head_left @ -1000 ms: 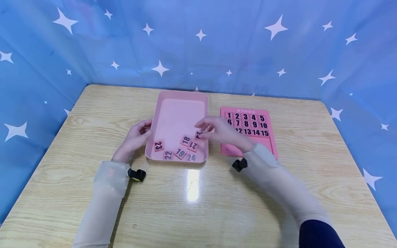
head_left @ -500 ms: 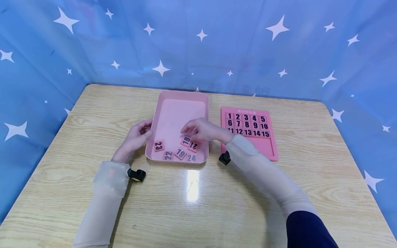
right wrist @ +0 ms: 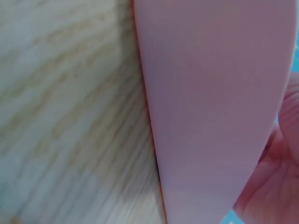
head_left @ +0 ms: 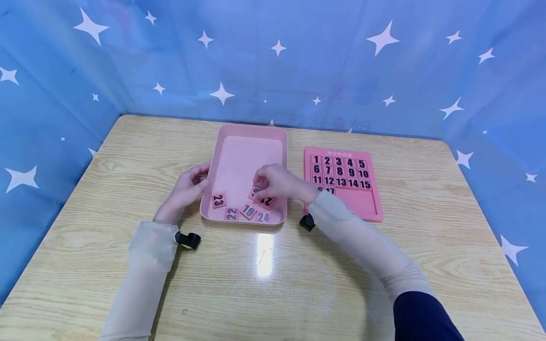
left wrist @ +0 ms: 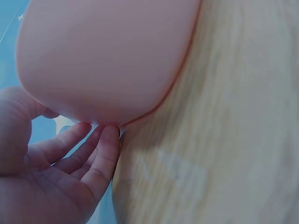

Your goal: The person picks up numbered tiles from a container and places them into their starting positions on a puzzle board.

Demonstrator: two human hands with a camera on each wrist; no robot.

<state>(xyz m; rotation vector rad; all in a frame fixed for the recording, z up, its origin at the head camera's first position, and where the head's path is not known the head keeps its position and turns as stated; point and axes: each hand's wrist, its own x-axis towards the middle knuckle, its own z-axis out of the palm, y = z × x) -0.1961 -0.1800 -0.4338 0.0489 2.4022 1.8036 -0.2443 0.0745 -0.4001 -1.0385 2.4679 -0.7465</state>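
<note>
A pink tray (head_left: 239, 156) sits at the middle of a wooden counter (head_left: 264, 284), holding loose numbered tiles along its near end: 23 (head_left: 219, 200), 22 (head_left: 232, 214), 19 (head_left: 249, 211) and 24 (head_left: 263, 217). The right hand (head_left: 275, 182) reaches into the tray, its fingers curled down onto a partly hidden tile (head_left: 254, 192) lying beside another half-covered one (head_left: 267, 202); whether it is gripped cannot be told. The left hand (head_left: 185, 189) rests against the tray's left wall, fingers loosely bent and touching the rim. Just right of the tray lies a pink number board (head_left: 358, 201), with tiles 1 to 15 in three full rows and 17 showing below.
</note>
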